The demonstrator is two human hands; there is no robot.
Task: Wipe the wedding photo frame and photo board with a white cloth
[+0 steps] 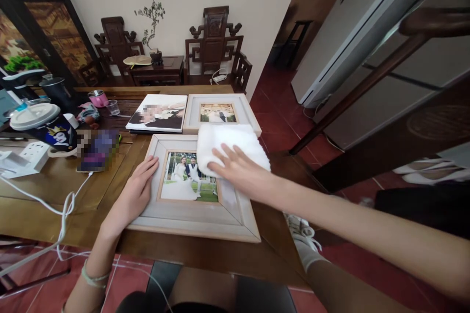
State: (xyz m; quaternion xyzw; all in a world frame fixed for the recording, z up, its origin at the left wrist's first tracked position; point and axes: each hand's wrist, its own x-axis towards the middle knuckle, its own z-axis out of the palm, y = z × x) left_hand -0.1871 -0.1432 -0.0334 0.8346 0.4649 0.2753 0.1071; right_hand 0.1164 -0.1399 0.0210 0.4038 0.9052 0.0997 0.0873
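A wide, pale picture frame (191,225) lies face up near the table's front edge, with a wedding photo (187,178) in it. Along the frame's left border, my left hand (136,193) is closed over the edge, fingers close together. My right hand (238,168) holds a folded, fluffy white cloth (235,139) against the frame's upper right part, its fingers over the top of the cloth. The cloth covers that corner and overlaps the lower edge of a second pale frame (247,107) behind it. My right palm's underside is hidden.
Left of that second frame lies a white-edged photo panel (157,112). A lidded cup (55,127), a charging phone (99,151), a power strip (33,159), a pink mug (98,99) and white cables (66,208) occupy the table's left side. A dark wooden chair (358,93) stands at right.
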